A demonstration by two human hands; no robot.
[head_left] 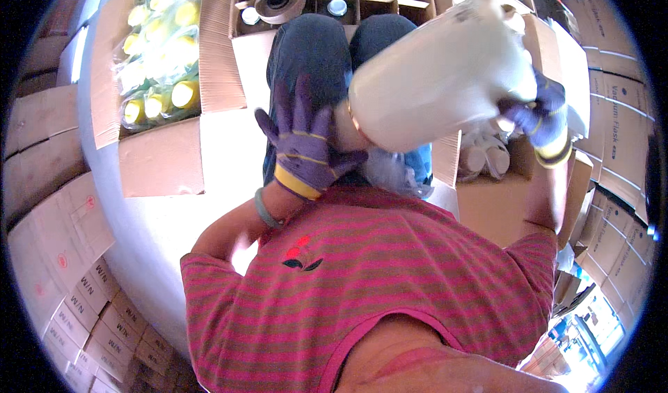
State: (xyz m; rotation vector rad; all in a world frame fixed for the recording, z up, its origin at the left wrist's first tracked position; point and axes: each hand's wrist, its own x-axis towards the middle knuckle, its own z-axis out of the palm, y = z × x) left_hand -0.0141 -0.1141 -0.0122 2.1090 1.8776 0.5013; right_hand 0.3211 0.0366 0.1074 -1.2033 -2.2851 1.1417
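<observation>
A large white flask (438,80) is tilted across my lap, with a copper-coloured ring near its left end and a beige narrower part (346,128) beyond that. My right hand (539,114), in a purple and yellow knit glove, is closed on the flask's right end; the exact hold is partly hidden. My left hand (303,142), gloved alike, has its fingers spread over my thigh, with the thumb beside the beige part. Whether it touches that part I cannot tell. Crumpled clear plastic (396,170) lies on my lap below the flask.
An open carton (160,167) of yellow-capped bottles (156,24) is at the left. Ahead, a divided carton (362,10) holds several silver-topped items and a tape roll (280,2). At the right, an open carton (497,198) holds plastic-wrapped white pieces (487,158). Stacked boxes (616,114) line both sides.
</observation>
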